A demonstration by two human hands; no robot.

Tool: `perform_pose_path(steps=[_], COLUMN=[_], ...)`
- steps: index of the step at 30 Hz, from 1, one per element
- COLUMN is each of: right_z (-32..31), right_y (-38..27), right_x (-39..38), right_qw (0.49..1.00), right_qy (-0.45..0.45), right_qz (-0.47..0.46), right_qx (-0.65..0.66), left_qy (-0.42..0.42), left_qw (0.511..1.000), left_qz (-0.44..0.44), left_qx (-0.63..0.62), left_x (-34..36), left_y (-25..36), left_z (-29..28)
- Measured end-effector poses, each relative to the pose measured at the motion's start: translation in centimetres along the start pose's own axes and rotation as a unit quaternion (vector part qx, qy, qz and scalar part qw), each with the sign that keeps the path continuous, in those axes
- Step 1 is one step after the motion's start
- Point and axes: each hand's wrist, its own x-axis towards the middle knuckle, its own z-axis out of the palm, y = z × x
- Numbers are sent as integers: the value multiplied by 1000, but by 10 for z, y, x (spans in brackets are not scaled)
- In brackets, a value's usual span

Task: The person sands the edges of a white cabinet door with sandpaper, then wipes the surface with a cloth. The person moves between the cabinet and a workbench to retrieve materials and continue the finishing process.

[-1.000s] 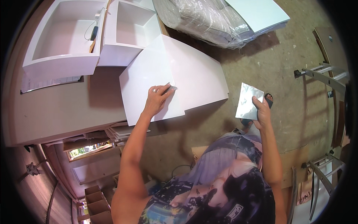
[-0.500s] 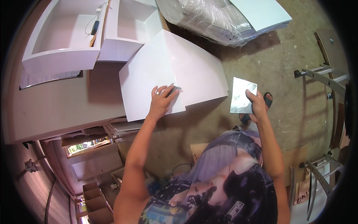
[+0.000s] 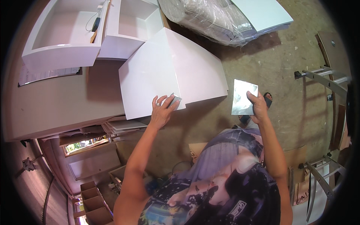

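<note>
My left hand (image 3: 163,109) presses a small dark, shiny square piece (image 3: 174,99) onto overlapping white panels (image 3: 142,75), at the seam near their lower edge; its fingers are curled on the piece. My right hand (image 3: 257,107) holds a silvery rectangular sheet (image 3: 240,95) upright-looking in the picture, thumb across its face, to the right of the panels and over the floor.
White box units (image 3: 62,56), one with a cable and dark object, stand behind on the bench (image 3: 48,108). A plastic-wrapped bundle (image 3: 204,20) with white boards (image 3: 262,11) lies at the top. Aluminium ladders (image 3: 318,78) are at the right, cardboard dividers (image 3: 92,204) lower left.
My left hand has slid down along the seam with the small piece, toward the panels' lower edge. My right hand with the silvery sheet has shifted a little left and up.
</note>
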Motion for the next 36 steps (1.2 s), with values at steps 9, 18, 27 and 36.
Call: perform_pose_path(steps=[9, 18, 27, 36], right_z=[6, 13, 39, 95], right_y=[-2, 5, 10, 12], right_x=[-2, 2, 12, 20], right_qw=[1000, 998, 994, 958], right_qy=[-14, -19, -68, -136], right_qz=[10, 38, 81, 179], right_qx=[-7, -40, -27, 179], left_qy=[0, 19, 8, 278], left_qw=[1000, 1000, 999, 905], left_qz=[-9, -2, -31, 12], left_qx=[8, 8, 16, -322], left_x=[-18, -36, -37, 79], left_y=[18, 20, 29, 145], left_z=[4, 10, -11, -52])
